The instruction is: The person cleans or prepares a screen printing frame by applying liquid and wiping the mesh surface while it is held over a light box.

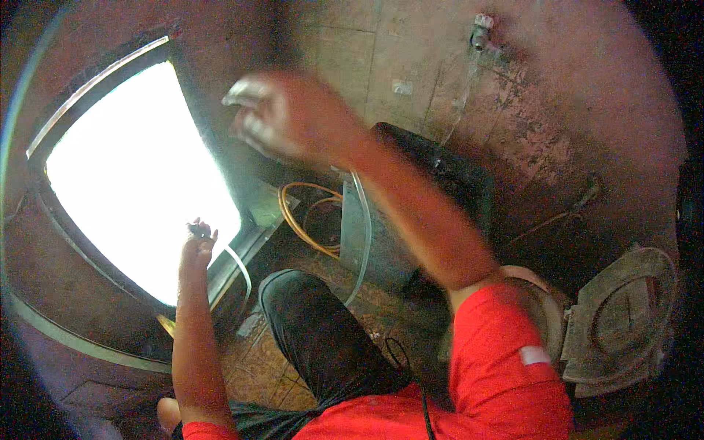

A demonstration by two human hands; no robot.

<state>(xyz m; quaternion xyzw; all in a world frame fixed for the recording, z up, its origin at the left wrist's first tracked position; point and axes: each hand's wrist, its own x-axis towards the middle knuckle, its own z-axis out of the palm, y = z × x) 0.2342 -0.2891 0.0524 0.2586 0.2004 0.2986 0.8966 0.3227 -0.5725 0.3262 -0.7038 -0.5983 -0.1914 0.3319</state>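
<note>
My left hand is raised in front of a glaring white opening, near its lower right edge. Its fingers are curled; a small dark patch shows between them, too unclear to name. Just right of this hand, a pale hose bends downward, and whether the hand touches it I cannot tell. Stretched out across the upper middle, my right hand is smeared by motion. Its fingers look bent, with bright glare on them, and anything held there cannot be made out.
A wall tap runs a thin stream into a dark container. Below stands a grey box with a pale hose over it, beside an orange hose coil. At the right is a toilet with its seat and lid raised.
</note>
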